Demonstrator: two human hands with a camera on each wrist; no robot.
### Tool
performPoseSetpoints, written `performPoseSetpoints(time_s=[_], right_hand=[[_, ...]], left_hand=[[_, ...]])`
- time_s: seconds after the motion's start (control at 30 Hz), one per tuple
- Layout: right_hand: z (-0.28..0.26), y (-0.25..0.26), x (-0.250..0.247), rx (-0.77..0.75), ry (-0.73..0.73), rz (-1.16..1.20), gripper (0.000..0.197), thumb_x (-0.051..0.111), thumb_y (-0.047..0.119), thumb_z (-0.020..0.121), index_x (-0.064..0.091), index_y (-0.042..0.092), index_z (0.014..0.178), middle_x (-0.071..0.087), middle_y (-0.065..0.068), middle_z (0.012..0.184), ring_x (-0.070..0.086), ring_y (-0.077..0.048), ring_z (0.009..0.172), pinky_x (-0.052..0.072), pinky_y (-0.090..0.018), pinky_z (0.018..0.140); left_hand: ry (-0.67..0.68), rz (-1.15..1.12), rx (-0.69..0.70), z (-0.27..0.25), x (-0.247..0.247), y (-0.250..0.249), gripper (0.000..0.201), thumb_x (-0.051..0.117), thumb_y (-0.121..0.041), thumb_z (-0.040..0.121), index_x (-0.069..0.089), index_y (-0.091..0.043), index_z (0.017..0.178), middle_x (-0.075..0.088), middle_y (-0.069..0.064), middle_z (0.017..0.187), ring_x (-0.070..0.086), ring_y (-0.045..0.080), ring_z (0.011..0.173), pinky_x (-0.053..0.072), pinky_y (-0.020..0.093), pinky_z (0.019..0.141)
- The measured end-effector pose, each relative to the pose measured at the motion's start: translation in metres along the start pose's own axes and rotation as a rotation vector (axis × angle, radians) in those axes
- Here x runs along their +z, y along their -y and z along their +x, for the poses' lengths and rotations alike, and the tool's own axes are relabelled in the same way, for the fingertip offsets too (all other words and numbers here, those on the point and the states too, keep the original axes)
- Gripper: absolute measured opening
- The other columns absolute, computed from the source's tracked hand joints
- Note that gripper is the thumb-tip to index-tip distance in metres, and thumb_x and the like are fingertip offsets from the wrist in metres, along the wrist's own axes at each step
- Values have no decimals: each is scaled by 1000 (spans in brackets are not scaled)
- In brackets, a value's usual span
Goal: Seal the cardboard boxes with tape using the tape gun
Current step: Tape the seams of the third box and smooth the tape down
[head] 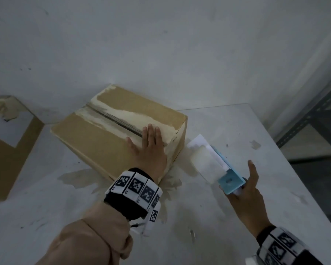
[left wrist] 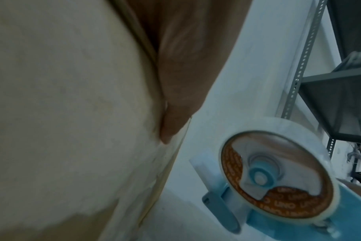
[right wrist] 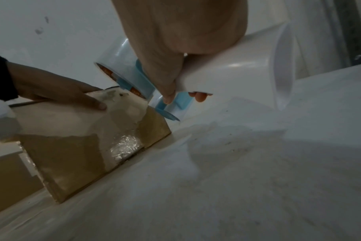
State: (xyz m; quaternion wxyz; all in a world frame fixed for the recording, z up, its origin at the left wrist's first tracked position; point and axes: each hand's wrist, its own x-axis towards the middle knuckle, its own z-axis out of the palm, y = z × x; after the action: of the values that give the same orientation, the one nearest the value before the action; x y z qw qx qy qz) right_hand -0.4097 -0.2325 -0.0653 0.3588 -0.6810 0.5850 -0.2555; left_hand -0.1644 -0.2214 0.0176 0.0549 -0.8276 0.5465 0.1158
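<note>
A worn cardboard box (head: 103, 134) lies on the white table (head: 227, 222), its two top flaps meeting at a centre seam with torn paper along it. My left hand (head: 150, 144) presses flat on the near end of that seam, fingers straight; in the left wrist view one finger (left wrist: 175, 97) lies against the box top (left wrist: 62, 114). My right hand (head: 250, 190) grips the blue tape gun (head: 230, 181) just right of the box, off its surface, index finger stretched out. The right wrist view shows fingers (right wrist: 165, 73) curled round the white handle (right wrist: 237, 68). Its clear tape roll (left wrist: 276, 176) faces the box.
A second cardboard box (head: 6, 153) with a white label stands at the far left. Grey metal shelving (head: 313, 119) rises beyond the table's right edge. A pale wall (head: 161, 44) backs the table. Stains mark the tabletop near the box.
</note>
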Motion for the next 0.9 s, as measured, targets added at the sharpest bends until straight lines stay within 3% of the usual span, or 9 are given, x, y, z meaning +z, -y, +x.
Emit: performPoseSetpoints(time_s=[0.1, 0.27, 0.33, 0.4, 0.47, 0.53, 0.7, 0.83, 0.9], right_hand=[[5, -2, 3, 17, -27, -4, 86, 67, 21, 82, 9, 16, 145, 54, -2, 86, 60, -16, 66, 47, -23, 52], [12, -13, 17, -68, -73, -131, 71, 74, 25, 76, 33, 11, 131, 59, -15, 109, 59, -32, 95, 53, -51, 79], [13, -14, 23, -94, -68, -210, 70, 77, 21, 73, 37, 7, 129, 59, -18, 112, 59, -35, 98, 52, -53, 80], [11, -15, 27, -111, -47, -285, 69, 78, 16, 71, 41, 4, 128, 59, -20, 112, 58, -39, 98, 51, -52, 77], [6, -16, 29, -112, -8, -332, 66, 77, 10, 70, 44, 4, 127, 59, -20, 110, 57, -41, 96, 50, -48, 75], [2, -18, 29, -126, 55, -387, 66, 77, 8, 67, 45, 6, 125, 59, -19, 106, 57, -40, 93, 49, -45, 72], [-7, -22, 16, -146, 114, -555, 77, 80, -1, 52, 52, 4, 123, 58, -23, 112, 55, -42, 104, 50, -54, 80], [0, 11, 9, -330, -38, -623, 80, 79, -18, 33, 59, 7, 107, 59, -27, 116, 57, -48, 104, 47, -62, 76], [4, 47, 16, -506, -141, -560, 58, 72, -8, 53, 56, 12, 105, 61, -24, 115, 57, -45, 106, 48, -58, 77]], left_hand=[[39, -7, 47, -3, -2, 7, 75, 35, -31, 97, -18, -8, 145, -21, 8, 155, -18, 22, 143, -6, 65, 107], [41, 62, 159, -23, 0, 26, 83, 41, -40, 94, -19, -14, 145, -24, 3, 154, -18, 19, 143, -3, 61, 110], [-36, 70, 287, -34, 5, 37, 87, 49, -39, 91, -15, -18, 146, -20, 3, 154, -6, 21, 146, 7, 58, 112], [-159, 120, 431, -45, 12, 49, 89, 66, -36, 78, 13, -16, 146, 15, 9, 153, 33, 28, 137, 36, 54, 102], [-234, 118, 499, -51, 25, 64, 69, 55, -37, 77, 31, -13, 137, 46, 12, 140, 53, 28, 122, 48, 45, 93], [-220, 100, 542, -60, 31, 76, 61, 38, -37, 80, 33, -11, 136, 52, 12, 136, 51, 26, 124, 41, 34, 102], [-185, 31, 650, -79, 34, 106, 55, 40, -38, 84, 39, -8, 131, 47, 6, 136, 46, 20, 126, 20, 29, 112], [-150, -417, 495, -103, 5, 124, 81, 23, -80, 76, 55, -25, 127, 50, -16, 129, 51, 0, 114, 37, 6, 94], [-174, -570, 393, -103, -16, 134, 89, 21, -85, 70, 63, -24, 119, 58, -18, 115, 56, 0, 106, 38, 1, 86]])
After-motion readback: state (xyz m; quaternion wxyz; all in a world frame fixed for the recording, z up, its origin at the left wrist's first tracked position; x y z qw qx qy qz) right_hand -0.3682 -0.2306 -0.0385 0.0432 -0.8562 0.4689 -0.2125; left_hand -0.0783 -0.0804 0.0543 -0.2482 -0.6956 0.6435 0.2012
